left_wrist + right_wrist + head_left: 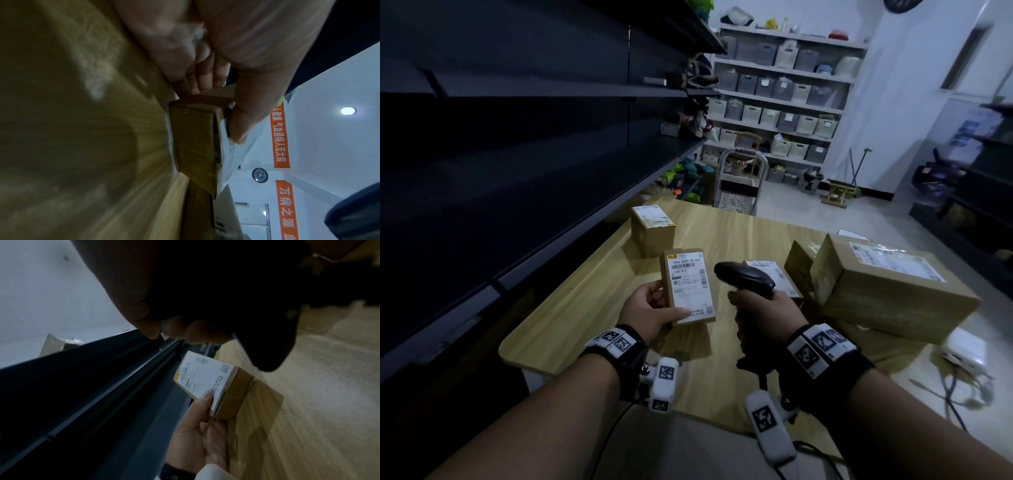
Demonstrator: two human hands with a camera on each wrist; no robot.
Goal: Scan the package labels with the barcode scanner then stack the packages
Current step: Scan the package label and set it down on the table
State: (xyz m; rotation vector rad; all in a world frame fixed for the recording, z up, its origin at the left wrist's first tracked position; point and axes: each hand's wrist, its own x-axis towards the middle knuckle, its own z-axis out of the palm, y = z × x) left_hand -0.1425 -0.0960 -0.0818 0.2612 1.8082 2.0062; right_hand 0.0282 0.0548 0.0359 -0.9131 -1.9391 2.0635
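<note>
My left hand point(654, 310) grips a small flat cardboard package point(688, 286) above the wooden table point(585, 308), its white label facing up; the thumb lies on the label's lower edge. The same package point(207, 381) shows in the right wrist view, and its brown side point(195, 146) in the left wrist view. My right hand point(763, 315) grips the handle of a black barcode scanner point(744, 275), whose head points left at the package's label. The scanner point(257, 321) fills the top of the right wrist view.
A cube-shaped package point(652, 229) stands at the table's far left. A large box point(887, 284) lies on the right, with a flat labelled package point(774, 274) behind the scanner. Dark shelving point(500, 154) runs along the left. A cart point(739, 185) stands beyond the table.
</note>
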